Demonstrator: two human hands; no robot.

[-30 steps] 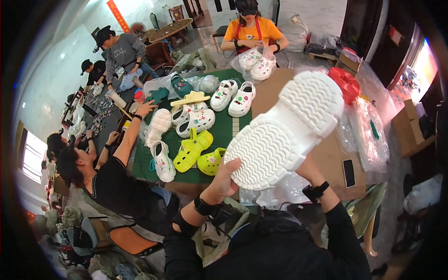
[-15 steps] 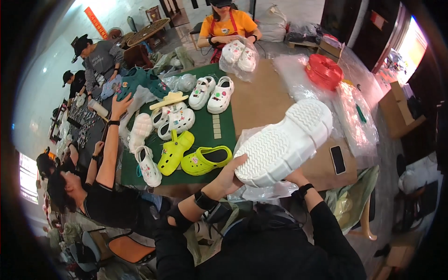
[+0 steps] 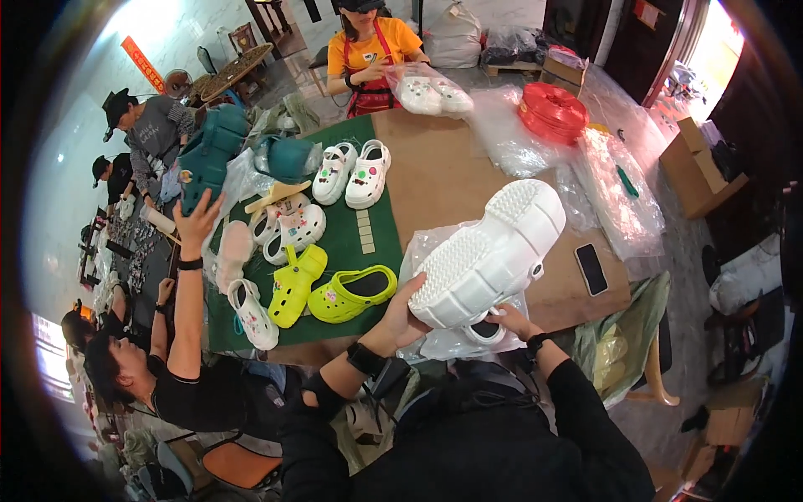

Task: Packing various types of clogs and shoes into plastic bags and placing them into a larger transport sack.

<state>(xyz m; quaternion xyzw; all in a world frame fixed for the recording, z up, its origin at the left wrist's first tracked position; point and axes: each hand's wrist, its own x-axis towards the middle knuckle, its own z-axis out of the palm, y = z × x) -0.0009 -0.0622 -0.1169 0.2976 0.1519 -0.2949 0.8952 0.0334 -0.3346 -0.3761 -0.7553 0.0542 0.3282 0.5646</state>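
My left hand [image 3: 405, 320] grips a large white clog [image 3: 493, 251], which is tilted with its grooved sole toward me. Beneath it, the dark opening of a second white clog [image 3: 484, 333] shows; my right hand [image 3: 512, 321] has its fingers closed at that clog's edge. Most of the second clog is hidden behind the first. A clear plastic bag [image 3: 443, 345] lies under both at the table's near edge. To the left are a pair of lime-green clogs [image 3: 353, 294] and a pair of white clogs with charms [image 3: 367, 174].
More white clogs [image 3: 301, 230] lie on the green mat [image 3: 368, 255]. A co-worker's hand [image 3: 197, 224] at left holds a teal clog [image 3: 211, 155]. Across the table another person holds bagged white clogs [image 3: 431, 94]. A phone [image 3: 590, 269], red twine roll [image 3: 554, 113] and plastic bags [image 3: 619, 184] are at right.
The white clog in my left hand has turned, bringing its side and strap rivet into view. The second clog's opening now shows by my right hand. The co-worker at left has raised a teal clog.
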